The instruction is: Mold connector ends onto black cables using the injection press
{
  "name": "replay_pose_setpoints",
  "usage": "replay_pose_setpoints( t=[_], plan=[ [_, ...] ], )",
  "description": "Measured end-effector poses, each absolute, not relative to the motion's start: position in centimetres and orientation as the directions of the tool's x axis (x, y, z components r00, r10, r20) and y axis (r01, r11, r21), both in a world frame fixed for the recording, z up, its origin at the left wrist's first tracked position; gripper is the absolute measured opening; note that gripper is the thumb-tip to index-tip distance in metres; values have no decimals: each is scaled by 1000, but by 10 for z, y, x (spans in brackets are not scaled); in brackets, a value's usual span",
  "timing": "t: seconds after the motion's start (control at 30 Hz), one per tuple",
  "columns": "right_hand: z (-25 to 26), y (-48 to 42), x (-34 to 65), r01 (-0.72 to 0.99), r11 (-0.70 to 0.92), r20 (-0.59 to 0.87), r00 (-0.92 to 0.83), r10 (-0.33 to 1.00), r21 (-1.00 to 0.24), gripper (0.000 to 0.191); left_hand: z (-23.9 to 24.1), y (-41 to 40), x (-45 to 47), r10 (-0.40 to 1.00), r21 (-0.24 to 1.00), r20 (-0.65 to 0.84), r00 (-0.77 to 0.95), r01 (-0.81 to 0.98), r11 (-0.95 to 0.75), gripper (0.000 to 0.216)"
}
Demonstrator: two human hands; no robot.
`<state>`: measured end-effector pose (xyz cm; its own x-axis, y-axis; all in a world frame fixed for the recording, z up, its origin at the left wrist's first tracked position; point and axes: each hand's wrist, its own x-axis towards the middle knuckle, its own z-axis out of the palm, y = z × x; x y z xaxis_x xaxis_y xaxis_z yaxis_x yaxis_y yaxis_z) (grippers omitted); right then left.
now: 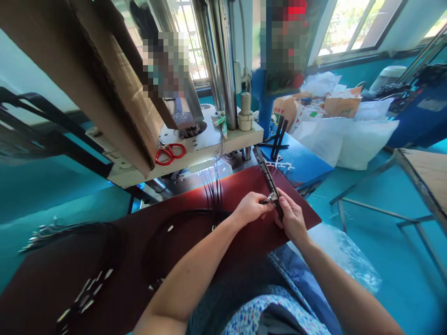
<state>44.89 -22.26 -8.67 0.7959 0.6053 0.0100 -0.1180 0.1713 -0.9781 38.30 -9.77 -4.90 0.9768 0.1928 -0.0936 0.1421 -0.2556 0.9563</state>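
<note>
My right hand (292,216) is wrapped round the near end of a long, dark, notched metal bar (266,173), held at a slant above the red-brown tabletop (244,186). My left hand (252,208) pinches a black cable end with a small silvery connector (272,197) against the bar. The fingers partly cover where connector and bar meet. Left of my hands, loops of black cable (188,212) lie on the tabletop. Several thin black strands (213,188) hang over its far edge, toward the machine.
A machine bed (206,151) with steel columns stands just beyond the tabletop, red-handled scissors (170,153) on it. A cable bundle (101,232) lies far left. A blue surface (307,160) holds dark bars and white plastic pieces. White sacks (352,144) and a metal-framed table (419,177) stand right.
</note>
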Motion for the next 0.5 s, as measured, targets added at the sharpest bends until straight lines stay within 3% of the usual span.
replay_pose_setpoints(
  t=[0.3,0.43,0.5],
  plan=[
    [-89,-222,447,50,20,52,777,628,-999,50,-55,-96,382,215,925,-93,972,164,-344,28],
    [-89,-223,449,-57,70,2,767,642,-996,53,-47,-92,382,202,980,-6,979,46,-194,18],
    [-89,-224,450,-125,138,-13,784,621,-983,54,-38,-91,382,239,995,-28,971,50,-85,26]
  ],
)
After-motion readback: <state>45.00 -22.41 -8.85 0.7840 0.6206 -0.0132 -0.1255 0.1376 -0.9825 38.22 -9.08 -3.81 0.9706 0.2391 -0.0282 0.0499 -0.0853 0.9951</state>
